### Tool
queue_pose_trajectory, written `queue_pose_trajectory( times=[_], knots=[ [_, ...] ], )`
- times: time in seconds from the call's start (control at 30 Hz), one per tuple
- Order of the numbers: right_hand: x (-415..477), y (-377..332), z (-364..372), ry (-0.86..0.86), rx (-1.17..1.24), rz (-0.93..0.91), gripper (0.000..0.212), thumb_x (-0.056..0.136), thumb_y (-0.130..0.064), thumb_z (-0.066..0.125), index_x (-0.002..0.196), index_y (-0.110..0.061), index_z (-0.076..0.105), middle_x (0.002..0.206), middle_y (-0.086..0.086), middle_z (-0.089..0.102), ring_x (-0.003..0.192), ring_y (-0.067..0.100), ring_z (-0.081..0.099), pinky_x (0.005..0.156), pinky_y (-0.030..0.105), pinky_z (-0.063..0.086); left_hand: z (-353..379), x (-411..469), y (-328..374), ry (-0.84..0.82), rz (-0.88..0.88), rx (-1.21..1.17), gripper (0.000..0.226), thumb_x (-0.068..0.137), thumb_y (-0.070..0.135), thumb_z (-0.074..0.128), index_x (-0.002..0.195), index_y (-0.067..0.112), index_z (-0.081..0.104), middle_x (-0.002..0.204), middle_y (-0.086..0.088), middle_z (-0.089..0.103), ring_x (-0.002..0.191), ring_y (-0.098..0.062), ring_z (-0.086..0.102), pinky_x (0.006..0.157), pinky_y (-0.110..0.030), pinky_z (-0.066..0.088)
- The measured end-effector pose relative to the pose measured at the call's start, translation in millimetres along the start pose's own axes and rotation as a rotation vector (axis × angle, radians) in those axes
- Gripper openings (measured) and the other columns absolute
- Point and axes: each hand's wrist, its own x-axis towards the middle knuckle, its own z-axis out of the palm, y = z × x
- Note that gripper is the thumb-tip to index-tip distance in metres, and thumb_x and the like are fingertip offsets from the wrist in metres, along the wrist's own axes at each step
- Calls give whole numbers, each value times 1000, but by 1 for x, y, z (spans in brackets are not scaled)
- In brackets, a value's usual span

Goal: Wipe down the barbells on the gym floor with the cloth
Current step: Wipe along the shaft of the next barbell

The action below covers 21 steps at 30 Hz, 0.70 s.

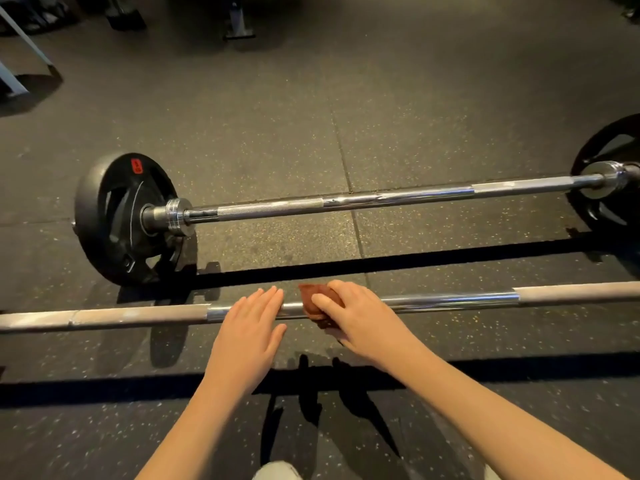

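The right hand curls around a crumpled rust-brown cloth, holding it on the smooth chrome middle of the near barbell. Just beside it, the left hand lies flat on the same bar, fingers straight. A second barbell, with knurled grip bands and round black plates, lies beyond on the speckled rubber floor.

The near barbell runs off both the left and right edges of the frame, so neither end shows. The right hand covers most of the cloth and the bar beneath it. The far plate is cut by the right edge. The red label on the left plate is too small to read. Gear along the top edge is dark and cropped.
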Motion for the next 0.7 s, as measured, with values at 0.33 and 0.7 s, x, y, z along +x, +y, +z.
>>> queue_pose_trajectory(
  times=[0.33, 0.7],
  knots=[
    [13, -10, 3, 17, -76, 52, 63, 71, -30, 82, 123, -14, 49, 101, 16, 61, 80, 32, 61, 67, 39, 53, 1, 3, -6, 44, 29, -67, 54, 93, 39, 34, 130, 8, 56, 130, -6, 60, 120, -26, 56, 105, -35, 25],
    [19, -38, -5, 103, 86, 569, 34, 95, -35, 52, 118, -11, 57, 131, 10, 46, 118, 30, 45, 97, 44, 42, -1, 2, -11, 10, 68, -109, 54, 92, 39, 32, 129, 10, 58, 128, -4, 62, 118, -24, 59, 104, -34, 25]
  ],
)
